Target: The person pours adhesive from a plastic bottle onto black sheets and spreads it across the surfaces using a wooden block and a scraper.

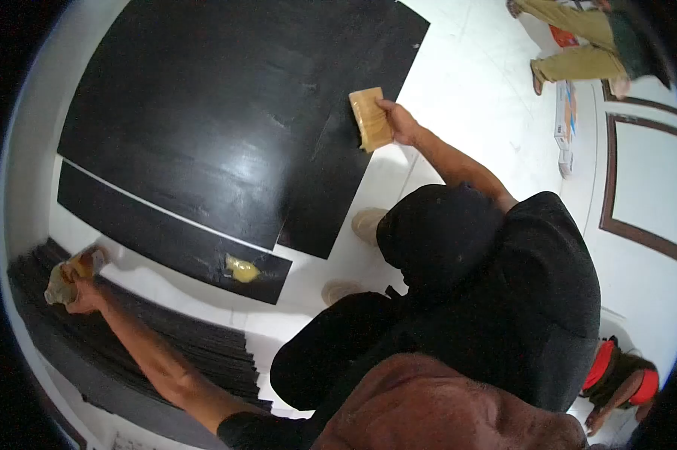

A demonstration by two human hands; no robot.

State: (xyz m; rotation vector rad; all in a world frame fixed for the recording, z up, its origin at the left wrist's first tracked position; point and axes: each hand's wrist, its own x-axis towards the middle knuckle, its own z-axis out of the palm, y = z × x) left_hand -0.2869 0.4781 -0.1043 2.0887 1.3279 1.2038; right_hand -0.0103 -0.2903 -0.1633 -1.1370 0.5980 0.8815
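My left hand [89, 295], at the lower left, is wrapped around a clear plastic bottle [56, 285] with a label, held tilted over a stack of black sheets [196, 341]. At the upper middle, my right hand [401, 122] grips a flat, tan rectangular board [368, 116] by its right side. Yellow glue-like material coats the board's lower left edge. Under it lies the right edge of a large black sheet [196, 90]. A separate narrow black strip [151, 221] runs alongside, with a yellow puddle [242, 269] near its right end.
White floor [470, 82] surrounds the sheets. A person in khaki trousers [578, 64] is at the upper right, beside a long box [563, 116] near the wall. Another person with red sleeves [642, 388] is at the lower right. Brown-framed panels [608, 172] line the right side.
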